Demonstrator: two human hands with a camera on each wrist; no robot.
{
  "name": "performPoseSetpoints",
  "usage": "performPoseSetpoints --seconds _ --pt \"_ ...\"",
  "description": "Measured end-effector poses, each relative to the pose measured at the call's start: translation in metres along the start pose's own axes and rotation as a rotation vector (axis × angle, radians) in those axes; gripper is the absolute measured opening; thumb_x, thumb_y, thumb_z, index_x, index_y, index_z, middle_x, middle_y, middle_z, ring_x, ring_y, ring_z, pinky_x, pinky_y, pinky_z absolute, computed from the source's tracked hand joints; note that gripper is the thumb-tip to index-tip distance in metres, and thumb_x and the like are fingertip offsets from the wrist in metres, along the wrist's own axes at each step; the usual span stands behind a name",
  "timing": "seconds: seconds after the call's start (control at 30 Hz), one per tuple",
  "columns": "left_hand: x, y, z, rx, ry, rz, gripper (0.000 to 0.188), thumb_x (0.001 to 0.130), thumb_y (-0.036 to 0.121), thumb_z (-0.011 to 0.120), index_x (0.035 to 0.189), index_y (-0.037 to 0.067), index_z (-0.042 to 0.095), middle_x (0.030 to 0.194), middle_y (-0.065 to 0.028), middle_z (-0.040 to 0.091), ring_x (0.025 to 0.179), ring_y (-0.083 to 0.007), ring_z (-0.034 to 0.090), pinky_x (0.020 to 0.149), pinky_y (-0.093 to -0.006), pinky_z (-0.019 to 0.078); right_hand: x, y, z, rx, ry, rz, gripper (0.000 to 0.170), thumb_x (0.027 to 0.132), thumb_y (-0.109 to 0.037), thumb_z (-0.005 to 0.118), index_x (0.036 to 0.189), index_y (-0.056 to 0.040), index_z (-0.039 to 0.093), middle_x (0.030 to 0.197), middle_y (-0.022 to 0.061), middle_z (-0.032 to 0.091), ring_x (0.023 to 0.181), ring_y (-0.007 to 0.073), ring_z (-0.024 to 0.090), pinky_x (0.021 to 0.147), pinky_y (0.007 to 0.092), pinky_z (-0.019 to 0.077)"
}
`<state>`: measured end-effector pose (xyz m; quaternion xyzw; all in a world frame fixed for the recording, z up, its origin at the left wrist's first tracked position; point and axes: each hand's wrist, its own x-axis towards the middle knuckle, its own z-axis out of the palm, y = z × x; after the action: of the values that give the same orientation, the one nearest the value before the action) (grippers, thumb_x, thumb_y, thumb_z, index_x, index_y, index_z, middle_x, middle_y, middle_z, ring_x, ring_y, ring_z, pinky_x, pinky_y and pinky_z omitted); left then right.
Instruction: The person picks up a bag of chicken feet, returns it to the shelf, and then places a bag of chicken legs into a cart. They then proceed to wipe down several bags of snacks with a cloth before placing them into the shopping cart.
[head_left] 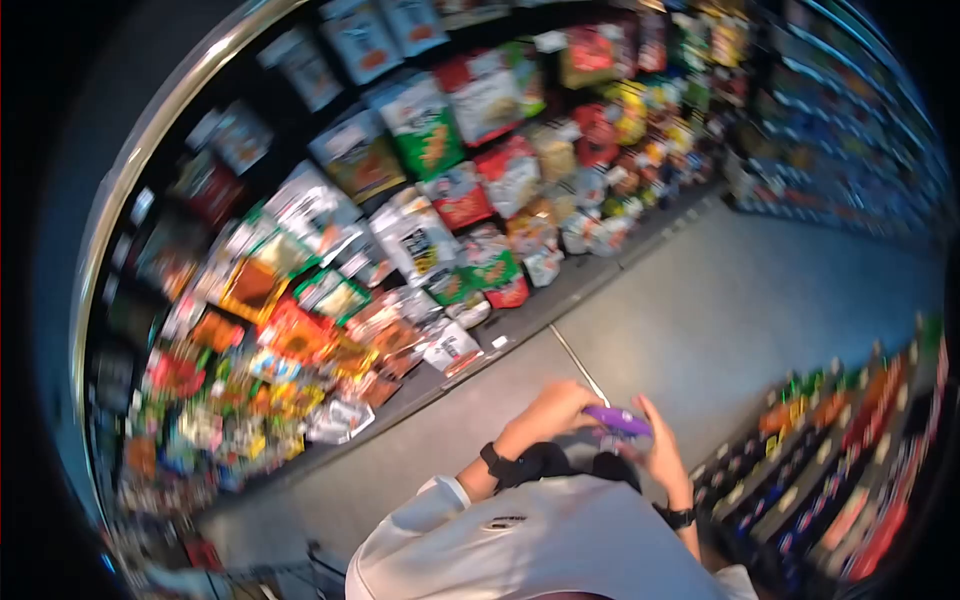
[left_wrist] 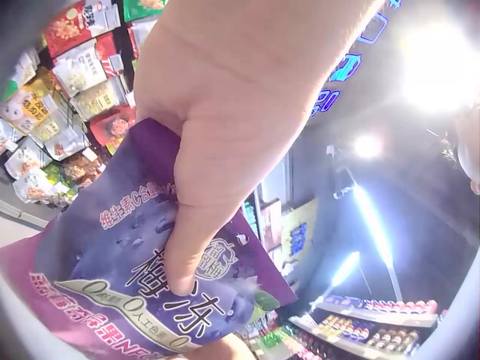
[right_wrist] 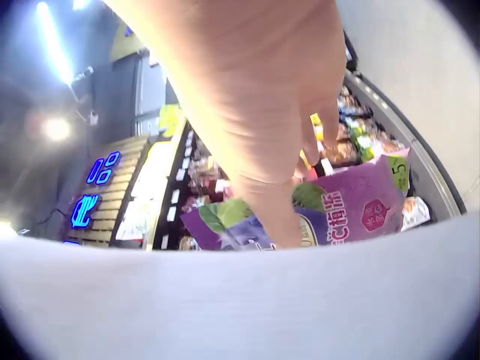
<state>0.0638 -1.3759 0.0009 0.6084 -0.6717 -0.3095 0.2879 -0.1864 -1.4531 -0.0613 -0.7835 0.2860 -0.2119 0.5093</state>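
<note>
Purple pouch (left_wrist: 142, 247): held up between both hands in front of the person's torso, above the floor (head_left: 770, 270); its face bears printed dark-blue fruit, green leaves and pale characters.
Pouch contents: hidden by the opaque wrapping; I cannot tell how full it is.
Left grip (head_left: 556, 408): holding the pouch, thumb laid over the printed face, fingers behind it at the lower edge.
Right grip (head_left: 662, 455): also holding the pouch, thumb across its front, fingers largely hidden behind.
Wrists: a dark band (head_left: 498, 464) on the left, another (head_left: 678, 516) on the right.
Long shelf (head_left: 570, 288): loaded with flat packets; orange packets (head_left: 297, 334) sit toward the left, a green-and-white packet (head_left: 415, 125) higher up.
Lower right rows: small packaged goods (head_left: 870, 410) in slanting lines, too blurred to identify.
Far rack (head_left: 850, 110): several tiers, contents indistinct.
Tiered shelf in the left wrist view (left_wrist: 405, 318): bottles (left_wrist: 390, 339) standing side by side.
</note>
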Motion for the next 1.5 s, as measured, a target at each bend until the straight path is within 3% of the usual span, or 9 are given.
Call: performPoseSetpoints --seconds 0.07,0.27,0.43,0.57,0.73,0.83,0.93,1.13,1.5 --pt "-0.005 0.015 0.006 -0.027 0.1 -0.063 0.017 0.084 0.026 0.078 0.09 0.011 0.075 0.08 -0.0154 0.069 0.071 -0.035 0.065 0.064 -0.0414 0.0484 0.022 0.012 -0.013 0.021 -0.163 -0.01 0.087 0.077 -0.014 0.088 0.15 -0.0035 0.041 0.14 0.0227 0.059 0.128 0.0343 0.06 0.106 0.0426 0.048" --pt "-0.076 0.034 0.026 0.039 0.37 -0.42 0.026 0.086 0.029 0.077 0.1 0.008 0.075 0.087 -0.0136 0.072 0.081 -0.0337 0.067 0.074 -0.0412 0.0524 0.059 0.008 0.001 0.15 -0.524 -0.001 0.036 0.085 -0.013 0.08 0.115 0.0033 0.069 0.103 0.0145 0.075 0.097 0.0145 0.069 0.088 0.0314 0.0523" --pt "-0.173 0.046 0.059 0.098 0.902 -0.61 0.055 0.084 0.033 0.08 0.13 0.008 0.065 0.12 -0.0133 0.068 0.107 -0.0284 0.066 0.093 -0.0378 0.0527 0.073 -0.013 0.066 0.07 -0.682 -0.182 0.022 0.089 -0.015 0.077 0.095 0.0052 0.07 0.078 0.0084 0.071 0.074 0.0105 0.063 0.07 0.0308 0.0511" --pt "-0.27 0.066 0.081 -0.155 1.199 -0.786 0.066 0.084 0.036 0.082 0.137 0.004 0.059 0.125 -0.0131 0.065 0.112 -0.0254 0.064 0.097 -0.0372 0.0515 0.047 -0.037 0.136 0.027 -0.72 -0.242 0.022 0.091 -0.014 0.075 0.084 0.0051 0.07 0.063 0.0018 0.062 0.06 0.0078 0.055 0.058 0.0294 0.0458" --pt "-0.399 0.088 0.122 -0.262 1.156 -0.951 0.055 0.086 0.031 0.082 0.129 0.0 0.063 0.117 -0.0124 0.068 0.108 -0.0224 0.064 0.095 -0.0351 0.0517 -0.03 -0.099 0.23 0.14 -0.895 -0.224 0.021 0.092 -0.015 0.074 0.082 0.0033 0.07 0.066 -0.0002 0.064 0.061 0.0069 0.056 0.056 0.0276 0.0446" --pt "-0.467 0.094 0.138 -0.422 1.203 -0.75 0.04 0.088 0.025 0.08 0.115 -0.001 0.07 0.109 -0.0125 0.07 0.099 -0.0199 0.066 0.089 -0.033 0.0528 -0.076 -0.142 0.279 0.142 -1.059 -0.188 0.018 0.092 -0.015 0.075 0.09 0.0027 0.074 0.07 0.0013 0.068 0.064 0.0073 0.057 0.058 0.0284 0.0462" --pt "-0.522 0.114 0.139 -0.367 1.341 -0.788 0.026 0.087 0.019 0.078 0.096 -0.004 0.072 0.092 -0.0127 0.071 0.081 -0.0209 0.068 0.077 -0.0319 0.0544 -0.11 -0.173 0.325 0.214 -1.16 -0.143 0.018 0.09 -0.015 0.077 0.097 0.0014 0.073 0.082 0.0026 0.073 0.074 0.0092 0.065 0.068 0.0282 0.0519" --pt "-0.62 0.114 0.158 -0.227 1.505 -0.776 0.015 0.084 0.007 0.072 0.094 -0.005 0.069 0.088 -0.0132 0.069 0.077 -0.0198 0.066 0.072 -0.0316 0.0532 -0.149 -0.229 0.408 0.178 -1.353 -0.358 0.05 0.087 -0.018 0.082 0.129 -0.0013 0.061 0.119 0.0074 0.069 0.109 0.0144 0.064 0.096 0.032 0.0501" --pt "-0.798 0.073 0.127 -0.368 1.62 -1.072 0.016 0.086 0.01 0.073 0.098 0.0 0.07 0.089 -0.0105 0.07 0.082 -0.0188 0.066 0.075 -0.0328 0.051 -0.178 -0.283 0.655 0.19 -1.734 -0.334 0.037 0.093 -0.013 0.074 0.126 -0.0011 0.063 0.117 0.0059 0.07 0.106 0.0149 0.065 0.096 0.0327 0.0497"
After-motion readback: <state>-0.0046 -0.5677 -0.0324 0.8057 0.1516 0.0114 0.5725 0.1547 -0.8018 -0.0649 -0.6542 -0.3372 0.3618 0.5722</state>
